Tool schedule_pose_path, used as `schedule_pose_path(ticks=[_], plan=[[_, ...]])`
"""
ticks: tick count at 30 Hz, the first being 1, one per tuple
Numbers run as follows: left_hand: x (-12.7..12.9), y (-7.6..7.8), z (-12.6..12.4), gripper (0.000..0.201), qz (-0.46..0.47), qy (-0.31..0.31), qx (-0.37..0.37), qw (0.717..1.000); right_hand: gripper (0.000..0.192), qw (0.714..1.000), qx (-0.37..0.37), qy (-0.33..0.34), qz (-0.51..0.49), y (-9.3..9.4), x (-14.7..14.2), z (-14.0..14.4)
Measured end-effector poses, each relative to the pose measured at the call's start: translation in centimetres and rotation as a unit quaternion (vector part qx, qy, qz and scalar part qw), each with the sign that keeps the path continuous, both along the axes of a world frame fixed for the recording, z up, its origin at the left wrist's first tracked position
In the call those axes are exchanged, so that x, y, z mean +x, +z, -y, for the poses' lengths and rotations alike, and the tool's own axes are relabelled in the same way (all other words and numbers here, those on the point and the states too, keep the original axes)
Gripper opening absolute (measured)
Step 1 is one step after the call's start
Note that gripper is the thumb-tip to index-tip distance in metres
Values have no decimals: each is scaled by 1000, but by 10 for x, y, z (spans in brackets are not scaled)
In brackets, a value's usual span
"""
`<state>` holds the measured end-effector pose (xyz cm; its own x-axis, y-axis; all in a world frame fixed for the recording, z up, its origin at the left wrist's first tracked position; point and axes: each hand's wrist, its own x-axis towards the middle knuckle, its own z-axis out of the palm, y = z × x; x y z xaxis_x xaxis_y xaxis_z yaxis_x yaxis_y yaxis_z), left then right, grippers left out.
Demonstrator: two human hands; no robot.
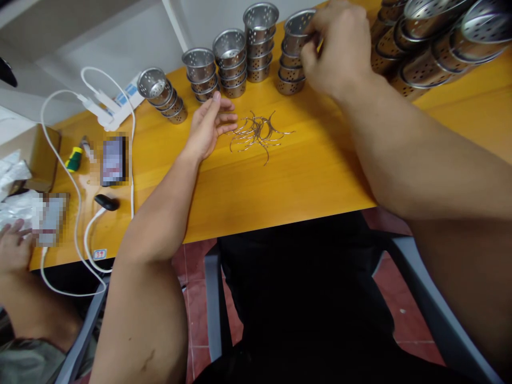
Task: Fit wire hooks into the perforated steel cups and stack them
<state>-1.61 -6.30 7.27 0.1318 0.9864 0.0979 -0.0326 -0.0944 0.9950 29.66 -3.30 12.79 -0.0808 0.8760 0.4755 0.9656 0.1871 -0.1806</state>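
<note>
My right hand point(340, 48) is at the top of a stack of perforated metal cups point(291, 74), its fingers closed on the rim of the top cup point(298, 24). My left hand point(210, 125) rests on the yellow table point(280, 181), fingers loosely apart, its fingertips touching the left edge of a pile of curved thin wire handles point(258, 133). It holds nothing that I can see.
More cup stacks stand along the back: point(260, 42), point(231, 61), point(202, 72), one leaning stack point(164, 96), and long lying rows point(432, 48) at the right. White cables and a power strip point(106, 109), a phone point(114, 160) and another person's hand point(14, 245) are at the left.
</note>
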Motion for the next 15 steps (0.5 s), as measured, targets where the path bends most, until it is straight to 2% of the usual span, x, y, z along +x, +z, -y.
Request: schedule_pose_path(ticks=[4,8,12,15], plan=[[-1,-1,-1,63,-2,-3,-2,1000,37,999,15,35,-1,-4,5,1],[-1,-3,-2,63,8,-14,4,1000,38,996,-3,83,14,0,0,12],[0,-2,-1,60,0,-2,-8,1000,37,997,-33,55,44,8,-7,15],[0,-1,-1,60,0,0,-12,1000,36,998,-43,30,29,11,-5,12]])
